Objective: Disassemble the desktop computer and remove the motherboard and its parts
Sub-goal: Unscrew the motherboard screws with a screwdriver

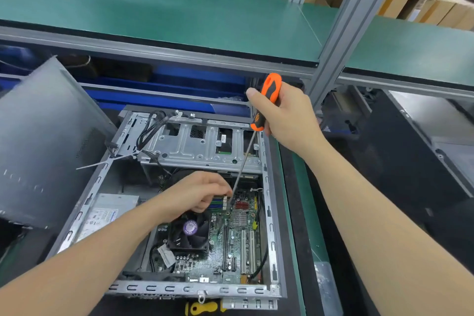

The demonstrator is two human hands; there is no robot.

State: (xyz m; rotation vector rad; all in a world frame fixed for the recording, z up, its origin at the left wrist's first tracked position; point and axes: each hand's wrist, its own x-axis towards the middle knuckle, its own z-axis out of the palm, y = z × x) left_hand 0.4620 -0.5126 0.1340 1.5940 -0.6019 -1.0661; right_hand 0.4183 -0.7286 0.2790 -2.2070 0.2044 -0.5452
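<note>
Your right hand (pixel 284 113), in the middle right of the frame, has its fingers wrapped tight round the orange and black screwdriver (pixel 272 86). Its long metal rod slants down to the green motherboard (pixel 238 238), which lies flat inside the open computer case (pixel 179 287) in the lower middle. Your left hand (pixel 197 194) is inside the case, fingers curled right by the rod's tip, above the black fan (pixel 191 231). You cannot tell if they hold anything. The case sits on the green counter (pixel 305 200).
</note>
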